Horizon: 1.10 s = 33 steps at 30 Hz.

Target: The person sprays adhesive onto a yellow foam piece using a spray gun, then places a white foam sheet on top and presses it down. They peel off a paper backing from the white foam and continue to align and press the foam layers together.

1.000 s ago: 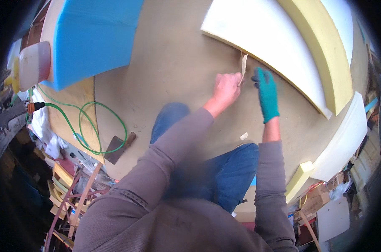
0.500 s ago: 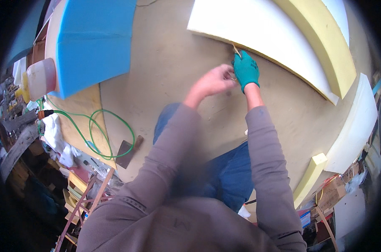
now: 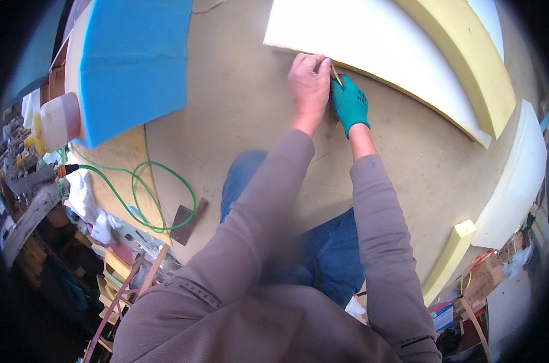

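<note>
A large white panel [image 3: 347,30] with a thin yellowish edge lies at the top of the view. My bare left hand [image 3: 309,85] is at its near edge, fingers closed in a pinch; whatever lies between them is hidden. Right beside it, my right hand [image 3: 349,104], in a green glove, is closed around a thin tan strip [image 3: 335,75] whose far end points up toward the panel edge. The hands nearly touch. A thick curved pale-yellow foam piece [image 3: 468,54] rests along the panel's far side.
Blue foam [image 3: 135,66] stands at left, with a plastic jug [image 3: 61,121] beside it. A looped green cord [image 3: 165,227] lies near a broad flat blade [image 3: 182,224] on the brown tabletop [image 3: 238,78]. On the right are a yellow foam bar [image 3: 448,260] and a white curved sheet [image 3: 510,181].
My left hand has moved up and forward from beside the right wrist to the panel edge, its fingers now together. The gloved right hand has shifted slightly left and down.
</note>
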{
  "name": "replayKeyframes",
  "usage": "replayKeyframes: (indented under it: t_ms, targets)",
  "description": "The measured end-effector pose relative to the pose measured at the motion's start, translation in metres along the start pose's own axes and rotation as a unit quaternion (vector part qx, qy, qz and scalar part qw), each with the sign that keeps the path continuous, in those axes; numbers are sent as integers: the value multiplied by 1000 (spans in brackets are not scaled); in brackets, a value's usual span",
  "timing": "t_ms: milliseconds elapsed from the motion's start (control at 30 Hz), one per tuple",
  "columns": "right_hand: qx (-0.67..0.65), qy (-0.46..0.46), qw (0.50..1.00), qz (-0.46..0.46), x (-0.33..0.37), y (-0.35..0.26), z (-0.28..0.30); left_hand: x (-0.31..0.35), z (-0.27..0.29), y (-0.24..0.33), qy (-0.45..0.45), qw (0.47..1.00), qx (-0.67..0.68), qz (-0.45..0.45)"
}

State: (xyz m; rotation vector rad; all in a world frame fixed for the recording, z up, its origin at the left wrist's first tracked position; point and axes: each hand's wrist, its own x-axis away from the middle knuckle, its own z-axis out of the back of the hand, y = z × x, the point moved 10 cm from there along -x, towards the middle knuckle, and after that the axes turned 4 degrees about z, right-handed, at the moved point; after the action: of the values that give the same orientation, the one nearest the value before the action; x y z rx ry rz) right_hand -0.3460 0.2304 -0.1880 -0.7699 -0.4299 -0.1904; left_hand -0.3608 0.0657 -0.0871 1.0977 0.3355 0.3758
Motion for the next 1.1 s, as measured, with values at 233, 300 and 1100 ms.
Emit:
replayKeyframes:
  t_ms: [233, 300, 1100]
  targets:
    - [-6, -1, 1000, -1, 5, -5, 2, -6, -5, 9, 10, 988, -53, -148]
    - [-5, -4, 1000, 0, 6, -8, 2, -4, -5, 6, -4, 985, -67, -156]
    - [-293, -22, 956, 12, -11, 40, 3, 36, -27, 3, -93, 980, -56, -169]
